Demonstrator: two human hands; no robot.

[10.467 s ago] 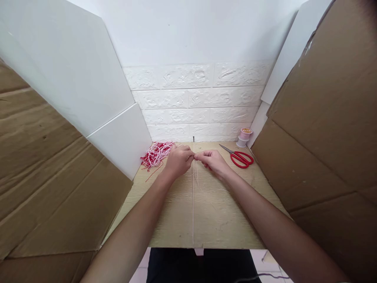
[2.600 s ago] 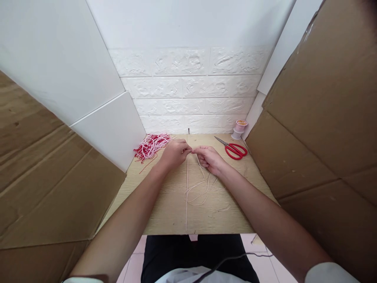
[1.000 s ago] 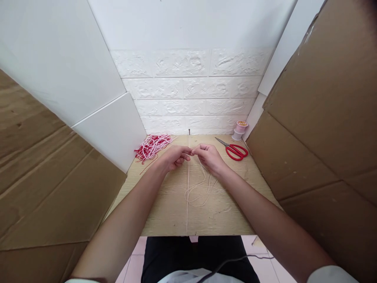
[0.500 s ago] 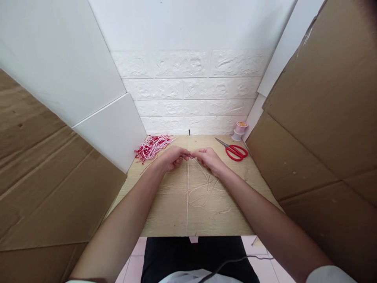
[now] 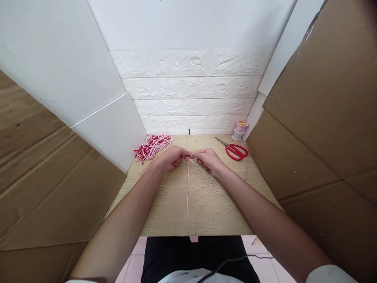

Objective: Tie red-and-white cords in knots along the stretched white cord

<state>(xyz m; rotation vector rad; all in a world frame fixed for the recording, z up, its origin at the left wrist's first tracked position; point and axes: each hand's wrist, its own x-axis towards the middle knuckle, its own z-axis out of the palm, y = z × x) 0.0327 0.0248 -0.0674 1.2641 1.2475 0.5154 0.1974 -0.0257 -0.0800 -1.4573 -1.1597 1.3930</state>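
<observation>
Pale thin cord [image 5: 198, 189] lies in loose loops on the wooden table and runs up to my fingertips. My left hand [image 5: 176, 156] is closed in a pinch on the cord near the table's middle. Fingertip to fingertip with it, my right hand [image 5: 207, 158] pinches the same cord from the right. The exact spot between the fingertips is too small to make out. One straight strand [image 5: 187, 204] stretches from a nail [image 5: 189, 131] at the back down to the front edge.
A pile of red and pink-white cords [image 5: 153, 146] lies at the back left. Red-handled scissors [image 5: 235, 151] rest at the right, with stacked thread spools [image 5: 240, 129] behind them. Cardboard panels [image 5: 318, 129] stand on both sides of the table [image 5: 165, 212].
Both hands stay in nearly the same place, fingertips still meeting. The cord beneath them has shifted slightly, its upper part now lying closer to my right hand.
</observation>
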